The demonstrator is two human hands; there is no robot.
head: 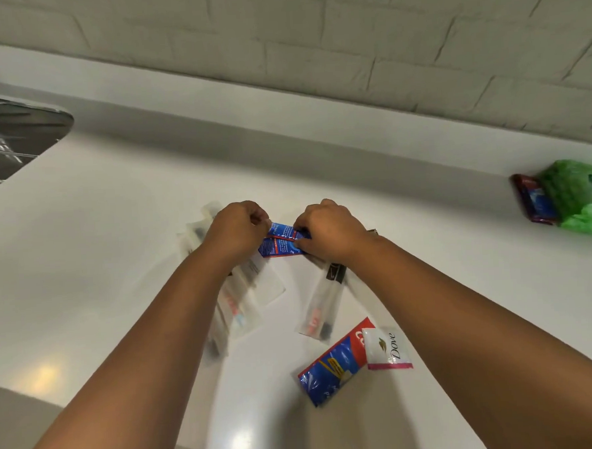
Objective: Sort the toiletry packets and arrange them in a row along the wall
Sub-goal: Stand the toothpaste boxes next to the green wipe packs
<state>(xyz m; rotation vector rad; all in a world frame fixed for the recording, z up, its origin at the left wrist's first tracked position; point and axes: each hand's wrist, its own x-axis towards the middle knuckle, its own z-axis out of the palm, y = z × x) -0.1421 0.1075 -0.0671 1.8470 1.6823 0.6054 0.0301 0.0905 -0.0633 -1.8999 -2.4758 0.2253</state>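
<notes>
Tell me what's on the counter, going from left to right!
Sink → clear toothbrush packets → blue packets held by both hands → Dove sachet → dark red packet → green pack.

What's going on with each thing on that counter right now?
Small blue packets: pinched between both hands.
Left hand: gripping them.
Right hand: gripping them.
Clear sachets: scattered flat.
Large blue packet: flat, under the Dove sachet.
Green pack: against the wall.

Both forearms are bare, with no sleeves, watch or rings visible.
</notes>
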